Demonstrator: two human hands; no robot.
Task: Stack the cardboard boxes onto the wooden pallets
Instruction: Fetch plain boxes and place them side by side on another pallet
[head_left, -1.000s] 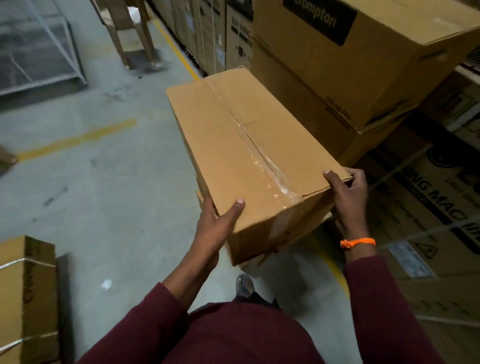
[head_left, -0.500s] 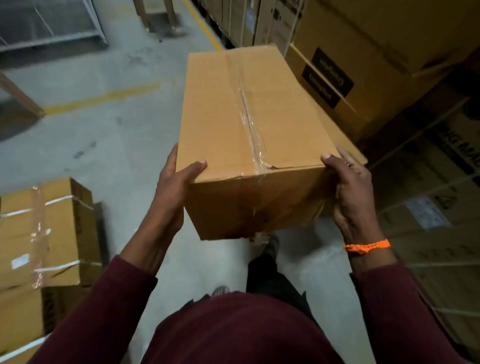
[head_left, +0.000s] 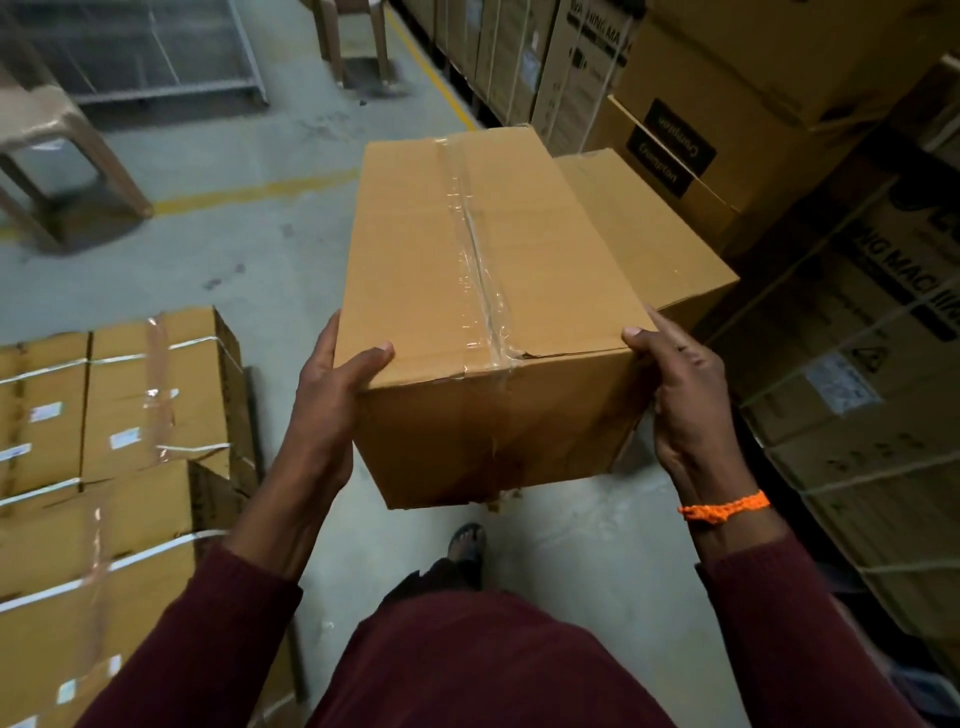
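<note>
Taped cardboard box (head_left: 483, 291) held above the concrete floor (head_left: 249, 249) at frame centre, long axis toward 12 o'clock. Left grip (head_left: 327, 415) and right grip (head_left: 685, 410) clasp its near corners, thumbs on top. Strapped cartons (head_left: 130, 415) at 8 o'clock; plain carton (head_left: 660, 244) just behind at 2 o'clock

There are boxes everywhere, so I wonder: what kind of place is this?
Most likely a warehouse. Tall strapped cartons are stacked on the right, smaller boxes are piled on the left, and yellow lines mark the concrete floor. The left hand and right hand carry a taped box.
</note>
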